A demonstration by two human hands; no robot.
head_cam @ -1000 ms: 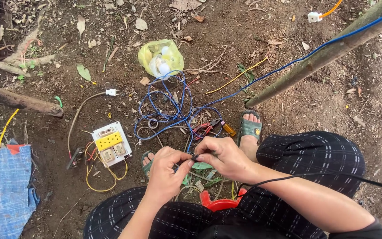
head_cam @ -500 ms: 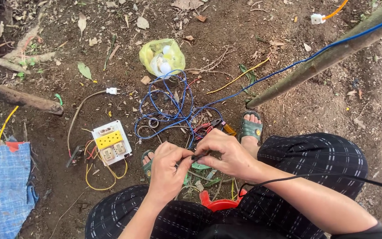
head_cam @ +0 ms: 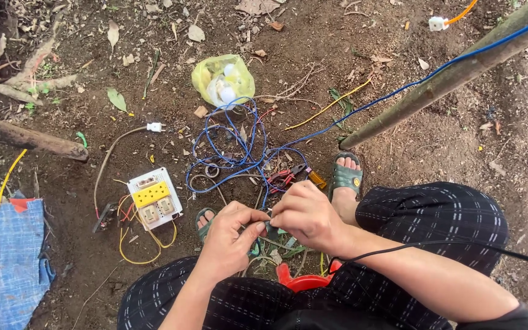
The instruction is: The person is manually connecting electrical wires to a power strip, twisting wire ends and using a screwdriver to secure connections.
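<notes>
From the head view we see our left hand [head_cam: 230,235] and right hand [head_cam: 305,215] meeting above the dirt, fingers pinched narrow on a thin dark wire [head_cam: 268,230] between them. Just beyond lie a blue wire tangle [head_cam: 239,153], red-handled pliers [head_cam: 285,177], and a white socket box [head_cam: 154,198] to the left.

I am counting two hands of mine, my left hand [head_cam: 230,238] and my right hand [head_cam: 307,214], two green sandals [head_cam: 345,177], one socket box [head_cam: 154,198], one yellow plastic bag [head_cam: 222,79], one pair of red-handled pliers [head_cam: 285,177], one blue woven sack [head_cam: 7,269] and two white plugs [head_cam: 154,127].
</notes>
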